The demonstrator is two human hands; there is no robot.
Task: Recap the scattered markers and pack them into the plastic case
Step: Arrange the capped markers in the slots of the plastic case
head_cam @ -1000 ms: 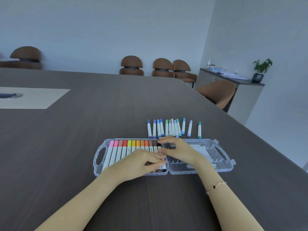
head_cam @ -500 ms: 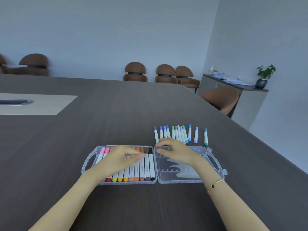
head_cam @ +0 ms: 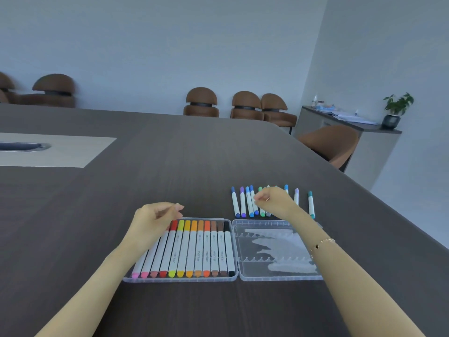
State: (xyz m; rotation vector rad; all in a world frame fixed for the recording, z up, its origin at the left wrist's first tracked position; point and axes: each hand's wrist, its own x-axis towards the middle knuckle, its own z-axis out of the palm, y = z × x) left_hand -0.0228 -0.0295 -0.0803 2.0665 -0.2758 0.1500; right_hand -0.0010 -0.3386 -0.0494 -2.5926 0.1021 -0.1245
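Fingers (head_cam: 261, 197) of the right hand (head_cam: 275, 201) are curled with thumb and forefinger pinched together above the loose markers (head_cam: 243, 203); whether they grip one cannot be told. Those markers, in blue, purple, green and teal caps, lie in a row on the dark table (head_cam: 170, 166) just beyond the far edge of the plastic case (head_cam: 279, 276). The case lies open and flat. Its left half holds a full row of capped markers (head_cam: 199, 249), pink through red, yellow, orange and brown to black. Its right half (head_cam: 277, 249) holds none. The left hand (head_cam: 150, 222) hovers over the far left corner of the case, fingers loosely bent and slightly apart, holding nothing. A bracelet (head_cam: 322, 243) sits on the right wrist.
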